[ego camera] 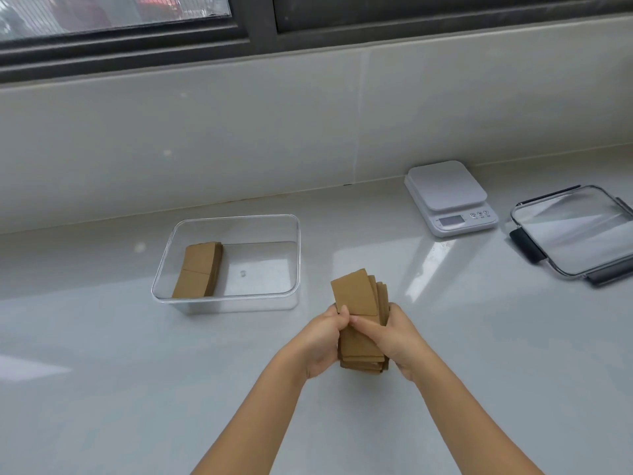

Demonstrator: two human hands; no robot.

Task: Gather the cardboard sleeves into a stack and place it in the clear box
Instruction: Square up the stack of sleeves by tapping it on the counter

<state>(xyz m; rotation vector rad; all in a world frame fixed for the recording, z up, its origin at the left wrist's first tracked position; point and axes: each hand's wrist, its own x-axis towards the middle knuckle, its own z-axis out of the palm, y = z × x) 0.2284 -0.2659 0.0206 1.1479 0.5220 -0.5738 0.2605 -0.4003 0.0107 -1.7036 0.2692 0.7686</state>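
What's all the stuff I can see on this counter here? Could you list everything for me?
clear box: one, see-through, on the counter left of centre
sleeves in the box: one small stack, brown, at its left end
held sleeves: one uneven stack, brown, between both hands
kitchen scale: one, white, back right
lid: one, clear with dark clips, far right
counter: one, pale grey
window: dark frame, along the top
left hand: gripping the stack
right hand: gripping the stack
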